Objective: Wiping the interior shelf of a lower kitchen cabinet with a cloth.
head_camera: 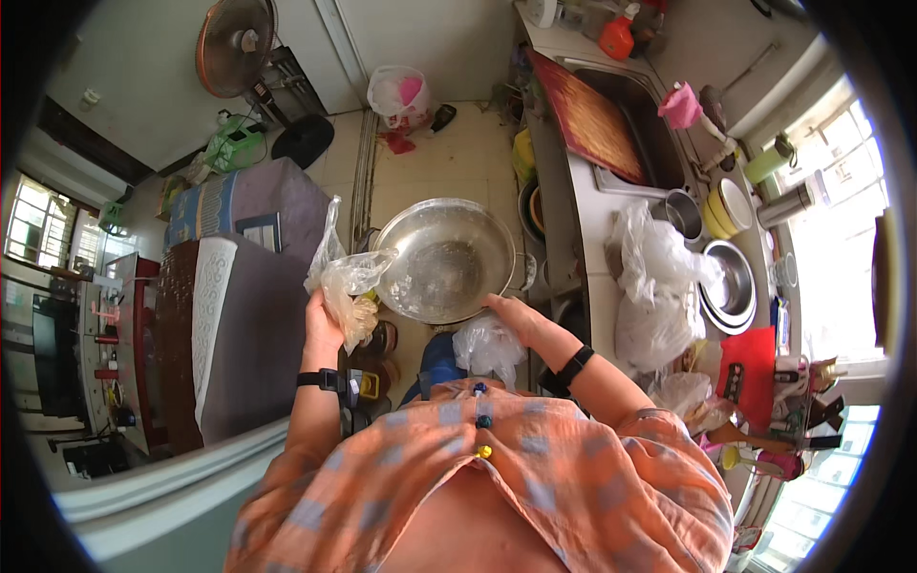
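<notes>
My left hand (324, 321) is closed around crumpled clear plastic bags (351, 286), which overlap the left side of a wide metal pan (448, 258). The pan has whitish smears inside and a looped handle on its right. At its lower right rim, my right hand (507, 315) grips the edge, with part of the fingers hidden. Another crumpled clear plastic bag (489, 349) hangs just below my right hand; whether that hand also holds it, I cannot tell.
On the right, a counter (605, 308) carries white plastic bags (655, 294), metal bowls (729, 283) and a sink (637, 107) with a red-edged board (587, 118) leaning over it. A cloth-covered table (261, 336) stands left. A bagged bin (398, 97) and a fan (240, 50) are ahead.
</notes>
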The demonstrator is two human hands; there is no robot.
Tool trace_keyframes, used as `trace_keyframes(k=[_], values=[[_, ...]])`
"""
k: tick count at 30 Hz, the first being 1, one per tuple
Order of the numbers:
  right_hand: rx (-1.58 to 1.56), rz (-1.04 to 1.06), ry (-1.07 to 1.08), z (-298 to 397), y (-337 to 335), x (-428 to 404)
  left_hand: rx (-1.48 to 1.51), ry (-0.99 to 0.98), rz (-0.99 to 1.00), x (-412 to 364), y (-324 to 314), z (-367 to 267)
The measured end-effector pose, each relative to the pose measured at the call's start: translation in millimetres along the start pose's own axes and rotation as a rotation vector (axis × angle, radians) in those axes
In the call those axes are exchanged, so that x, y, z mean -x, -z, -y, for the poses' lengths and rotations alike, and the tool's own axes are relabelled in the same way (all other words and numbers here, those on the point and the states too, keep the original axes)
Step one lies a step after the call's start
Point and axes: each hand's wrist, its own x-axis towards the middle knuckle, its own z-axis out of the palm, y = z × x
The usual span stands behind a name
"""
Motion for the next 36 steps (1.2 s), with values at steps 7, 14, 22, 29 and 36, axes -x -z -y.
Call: trace_keyframes(k=[7,14,22,29,36], values=[[0.041,-0.131,0.058,101.3,3.8,-109.2,0.011,0.046,0.015,-118.6,-54.7,-57.6],[-0.093,-0.08,-0.001,194.0,15.4,-188.8,0.053,0.07,0.025,-224.5,-104.6,-88.6],[-0.189,-0.053,-0.06,305.2,15.8,-299.3,0.022,0.187,0.145,-359.2,-184.9,-94.5],[-0.366,-0.071,-0.131,380.6,24.8,-386.7,0.055,0.302,0.191,-466.3,-261.4,-106.8],[-0.507,-0.134,-0.224,420.7,56.9,-479.1,-0.043,0.41,0.198,-580.2,-308.4,-115.3]])
